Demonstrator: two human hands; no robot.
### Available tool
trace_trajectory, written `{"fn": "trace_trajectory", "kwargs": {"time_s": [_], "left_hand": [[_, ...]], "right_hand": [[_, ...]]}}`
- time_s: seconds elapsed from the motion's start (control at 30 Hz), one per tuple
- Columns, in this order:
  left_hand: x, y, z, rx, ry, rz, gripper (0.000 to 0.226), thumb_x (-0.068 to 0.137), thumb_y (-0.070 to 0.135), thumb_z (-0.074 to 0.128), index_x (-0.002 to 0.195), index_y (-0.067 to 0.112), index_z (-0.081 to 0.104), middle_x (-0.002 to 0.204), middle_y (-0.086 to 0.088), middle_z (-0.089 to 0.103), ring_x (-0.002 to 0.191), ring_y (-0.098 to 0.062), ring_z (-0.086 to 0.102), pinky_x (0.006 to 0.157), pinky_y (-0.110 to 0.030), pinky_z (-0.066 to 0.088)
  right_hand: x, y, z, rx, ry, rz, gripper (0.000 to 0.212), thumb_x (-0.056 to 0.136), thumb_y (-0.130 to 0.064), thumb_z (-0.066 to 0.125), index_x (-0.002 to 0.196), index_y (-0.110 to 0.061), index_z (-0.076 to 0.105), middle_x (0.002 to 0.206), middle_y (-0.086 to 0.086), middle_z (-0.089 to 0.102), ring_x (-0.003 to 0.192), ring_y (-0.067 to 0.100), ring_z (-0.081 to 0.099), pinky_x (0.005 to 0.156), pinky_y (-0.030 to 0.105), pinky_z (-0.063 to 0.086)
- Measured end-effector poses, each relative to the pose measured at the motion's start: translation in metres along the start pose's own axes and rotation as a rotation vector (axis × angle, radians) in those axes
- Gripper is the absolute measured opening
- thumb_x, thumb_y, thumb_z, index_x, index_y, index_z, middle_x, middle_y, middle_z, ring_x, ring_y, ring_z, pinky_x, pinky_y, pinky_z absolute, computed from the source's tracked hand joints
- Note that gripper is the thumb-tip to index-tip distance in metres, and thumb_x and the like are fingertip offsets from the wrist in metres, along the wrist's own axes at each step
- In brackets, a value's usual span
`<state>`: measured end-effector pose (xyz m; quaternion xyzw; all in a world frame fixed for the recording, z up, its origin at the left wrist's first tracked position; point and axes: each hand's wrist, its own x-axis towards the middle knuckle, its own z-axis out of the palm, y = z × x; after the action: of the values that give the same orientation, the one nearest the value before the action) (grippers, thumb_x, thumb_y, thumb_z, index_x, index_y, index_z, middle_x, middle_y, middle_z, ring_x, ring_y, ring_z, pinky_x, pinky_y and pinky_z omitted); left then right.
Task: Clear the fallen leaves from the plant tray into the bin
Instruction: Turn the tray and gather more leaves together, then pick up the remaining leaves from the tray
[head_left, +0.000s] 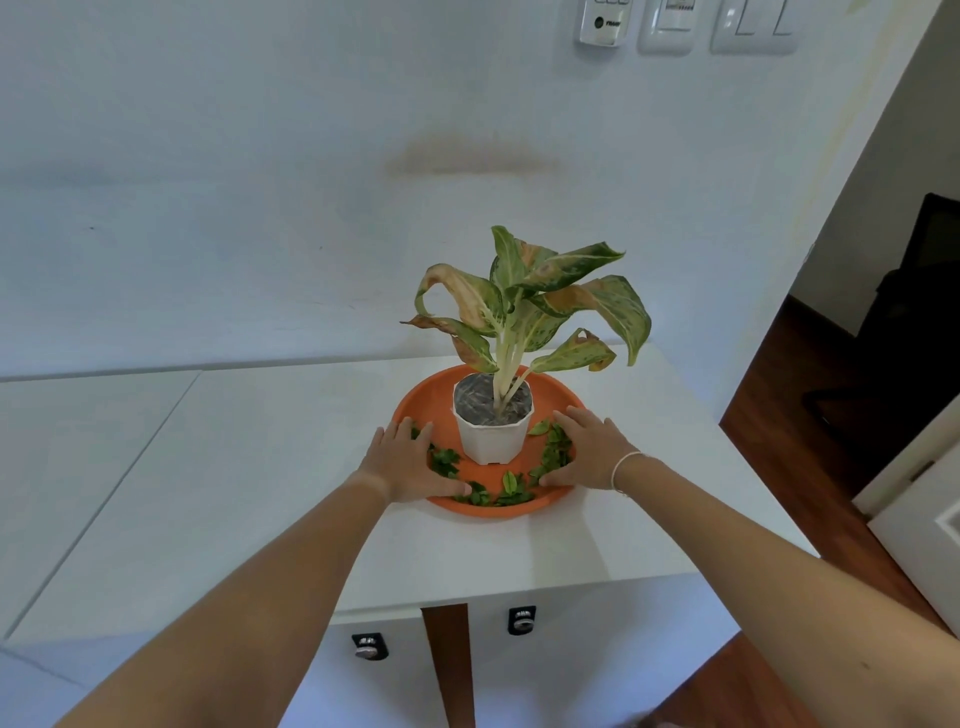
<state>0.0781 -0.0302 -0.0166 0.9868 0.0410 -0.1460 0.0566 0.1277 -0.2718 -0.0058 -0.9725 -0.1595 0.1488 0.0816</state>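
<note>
A round orange plant tray (550, 389) sits on a white cabinet top (260, 467). A white pot (491, 439) with a green and orange leafy plant (524, 306) stands in its middle. Small green fallen leaves (511, 486) lie scattered across the tray's near half. My left hand (410, 462) lies on the tray's left rim with straight fingers, thumb reaching towards the front leaves. My right hand (589, 449) lies on the right rim the same way, over leaves on that side. No bin is in view.
A white wall rises right behind the cabinet, with switches (753, 23) high up. The cabinet's right edge drops to a wooden floor (810, 467), with a dark doorway beyond. Cabinet door locks (521, 619) show below the front edge.
</note>
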Motion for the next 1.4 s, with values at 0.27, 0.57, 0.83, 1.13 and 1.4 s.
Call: {"fn": "trace_trajectory", "kwargs": {"time_s": [0.27, 0.57, 0.83, 1.13, 1.4], "left_hand": [[0.010, 0.003, -0.002, 0.199, -0.078, 0.003, 0.114, 0.068, 0.082, 0.046, 0.153, 0.020, 0.003, 0.162, -0.013, 0.004, 0.150, -0.035, -0.003, 0.122, -0.047, 0.000], [0.011, 0.005, -0.002, 0.099, -0.053, 0.058, 0.091, 0.077, 0.068, 0.052, 0.150, 0.021, 0.025, 0.156, -0.006, 0.030, 0.147, -0.028, 0.020, 0.122, -0.043, 0.008], [0.007, 0.011, 0.005, -0.160, -0.023, 0.059, 0.057, 0.081, 0.045, 0.065, 0.132, 0.021, 0.056, 0.133, -0.003, 0.053, 0.121, -0.024, 0.051, 0.104, -0.033, 0.041], [0.000, 0.017, 0.019, -0.336, 0.071, 0.047, 0.025, 0.089, 0.005, 0.049, 0.095, 0.008, 0.073, 0.099, -0.011, 0.071, 0.081, -0.022, 0.065, 0.074, -0.032, 0.055], [-0.014, 0.027, 0.009, -0.386, 0.056, 0.119, 0.045, 0.089, 0.003, 0.039, 0.120, 0.017, 0.068, 0.124, -0.003, 0.065, 0.107, -0.022, 0.062, 0.091, -0.028, 0.052]], "right_hand": [[0.023, -0.002, 0.000, -0.217, -0.128, -0.039, 0.104, 0.076, -0.061, 0.062, 0.153, -0.027, 0.002, 0.162, 0.002, -0.003, 0.150, 0.023, -0.001, 0.121, 0.041, 0.000], [0.025, -0.012, -0.012, -0.252, -0.215, -0.040, 0.091, 0.078, -0.058, 0.060, 0.152, -0.031, 0.015, 0.160, -0.003, 0.012, 0.148, 0.023, 0.009, 0.120, 0.040, 0.010], [0.021, -0.017, 0.001, -0.133, -0.115, 0.001, 0.062, 0.084, -0.038, 0.064, 0.141, -0.023, 0.045, 0.142, 0.005, 0.043, 0.125, 0.026, 0.047, 0.103, 0.034, 0.043], [0.008, -0.026, 0.010, 0.012, -0.041, 0.023, 0.030, 0.094, -0.008, 0.043, 0.113, -0.005, 0.066, 0.112, 0.014, 0.066, 0.093, 0.025, 0.063, 0.085, 0.031, 0.052], [0.001, -0.025, 0.008, 0.186, 0.026, 0.016, 0.030, 0.089, -0.006, 0.044, 0.118, -0.011, 0.048, 0.107, 0.012, 0.060, 0.089, 0.025, 0.058, 0.075, 0.034, 0.052]]}}
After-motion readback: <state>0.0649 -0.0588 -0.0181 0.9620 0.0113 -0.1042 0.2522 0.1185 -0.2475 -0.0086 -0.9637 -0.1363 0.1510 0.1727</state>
